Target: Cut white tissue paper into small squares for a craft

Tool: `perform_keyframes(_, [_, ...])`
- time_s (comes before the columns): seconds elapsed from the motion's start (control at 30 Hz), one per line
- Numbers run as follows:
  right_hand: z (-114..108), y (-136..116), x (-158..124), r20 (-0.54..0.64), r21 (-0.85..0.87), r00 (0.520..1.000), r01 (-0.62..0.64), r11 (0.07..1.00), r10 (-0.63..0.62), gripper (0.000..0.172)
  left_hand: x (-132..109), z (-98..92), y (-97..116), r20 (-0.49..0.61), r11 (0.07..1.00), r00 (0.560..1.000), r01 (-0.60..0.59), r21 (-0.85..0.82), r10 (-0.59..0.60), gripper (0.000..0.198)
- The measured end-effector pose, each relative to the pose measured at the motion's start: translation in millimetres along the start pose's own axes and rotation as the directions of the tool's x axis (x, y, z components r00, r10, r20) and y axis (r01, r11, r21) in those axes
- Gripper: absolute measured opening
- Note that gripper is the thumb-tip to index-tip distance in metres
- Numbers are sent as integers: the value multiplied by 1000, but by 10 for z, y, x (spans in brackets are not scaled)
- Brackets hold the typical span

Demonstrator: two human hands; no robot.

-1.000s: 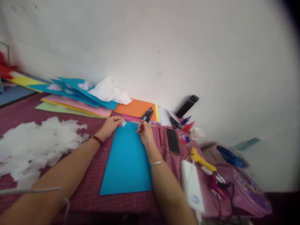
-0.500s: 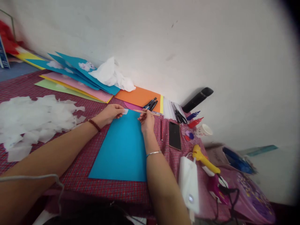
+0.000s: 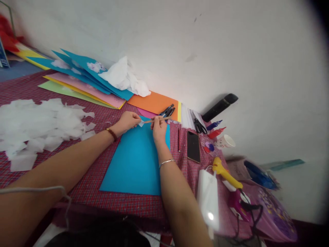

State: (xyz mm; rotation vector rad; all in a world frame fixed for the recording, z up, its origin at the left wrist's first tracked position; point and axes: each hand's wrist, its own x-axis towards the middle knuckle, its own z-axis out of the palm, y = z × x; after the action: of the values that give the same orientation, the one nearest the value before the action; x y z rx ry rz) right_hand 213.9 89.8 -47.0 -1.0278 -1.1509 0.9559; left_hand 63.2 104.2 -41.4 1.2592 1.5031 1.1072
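Pinched in my left hand (image 3: pixel 130 120) is a small white piece of thin paper (image 3: pixel 141 124), near the far edge of a blue sheet (image 3: pixel 133 161). My right hand (image 3: pixel 158 128) grips a thin, flat wooden stick (image 3: pixel 166 118), closed around its middle. The stick's left tip points at the white piece and seems to meet it; whether they touch I cannot tell. Both hands are above the far end of the blue sheet, which lies flat on a red checked cloth (image 3: pixel 84 185). To the left spreads a heap of white paper pieces (image 3: pixel 43 123).
Coloured sheets (image 3: pixel 84 92) and crumpled white tissue (image 3: pixel 123 77) lie along the wall. On the right are pens (image 3: pixel 168 111), scissors (image 3: pixel 199 126), a phone (image 3: pixel 193 146), a red pencil (image 3: pixel 179 140), a paper cup (image 3: pixel 226 141), a white power strip (image 3: pixel 208 199) and a yellow glue gun (image 3: pixel 227 173).
The stick has tilted and moved left and nearer, its tip now close to the white piece. My left hand has shifted slightly right. The view has moved a little.
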Motion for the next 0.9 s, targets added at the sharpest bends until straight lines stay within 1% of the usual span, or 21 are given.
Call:
perform_keyframes(0.1, [-20, 13, 15, -53, -4, 999, 1, 1000, -2, 24, 30, -8, -12, -14, 997, 999, 28, -75, -29, 17])
perform_keyframes(0.17, [-47, 36, 43, -110, 2, 994, -17, 1000, 17, 23, 53, -18, -19, -5, 986, 999, 53, -157, -54, 20])
perform_keyframes(0.23, [-70, 64, 70, -137, -6, 990, -30, 1000, 28, 24, 68, -33, -22, 6, 975, 997, 75, -212, -75, 20])
perform_keyframes(0.3, [-74, 89, 83, -107, -17, 993, -57, 998, 55, 26, 74, -47, -18, 12, 966, 996, 91, -242, -91, 21])
perform_keyframes(0.37, [-58, 101, 77, -40, -12, 995, -88, 996, 88, 27, 74, -59, -11, 18, 958, 994, 107, -266, -106, 22])
perform_keyframes(0.43, [-32, 97, 58, 23, 3, 995, -96, 995, 96, 26, 72, -67, -4, 24, 947, 992, 128, -294, -126, 23])
perform_keyframes(0.5, [-10, 80, 38, 54, 14, 994, -93, 996, 92, 24, 66, -73, 0, 36, 942, 991, 134, -308, -129, 23])
perform_keyframes(0.67, [1, 42, 25, 46, 33, 994, -97, 995, 96, 20, 35, -90, 7, 77, 945, 993, 111, -309, -91, 23])
perform_keyframes(0.8, [-8, 58, 32, 46, 35, 995, -89, 995, 87, 22, 22, -98, 15, 76, 948, 994, 101, -303, -82, 24])
perform_keyframes(0.9, [-13, 77, 32, 59, 37, 994, -93, 995, 90, 20, 25, -98, 14, 78, 947, 994, 99, -307, -78, 25])
